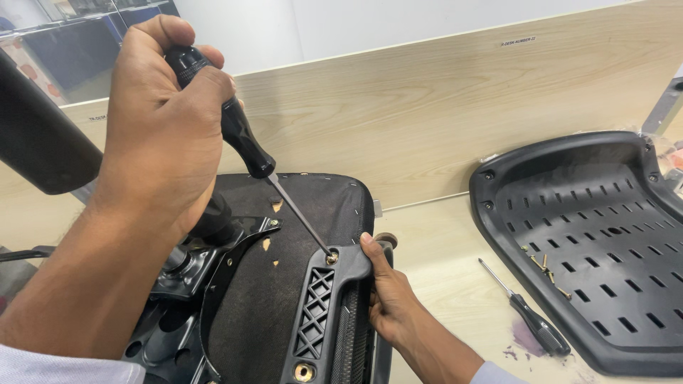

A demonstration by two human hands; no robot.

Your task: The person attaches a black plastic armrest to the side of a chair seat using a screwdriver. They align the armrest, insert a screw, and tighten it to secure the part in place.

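Gripping the black handle of a screwdriver (235, 128) in a closed fist, the left hand (160, 121) holds the tool tilted so its tip sits in a brass screw (331, 258) on the black plastic armrest bracket (324, 306) of an upturned chair seat (284, 235). The right hand (391, 295) curls its fingers around the bracket's edge, thumb just beside the screw. On the pale wooden desk (441, 263) to the right lie a second screwdriver (530, 313) and a slotted black plastic shell (590, 242) with loose screws (546, 270) in it.
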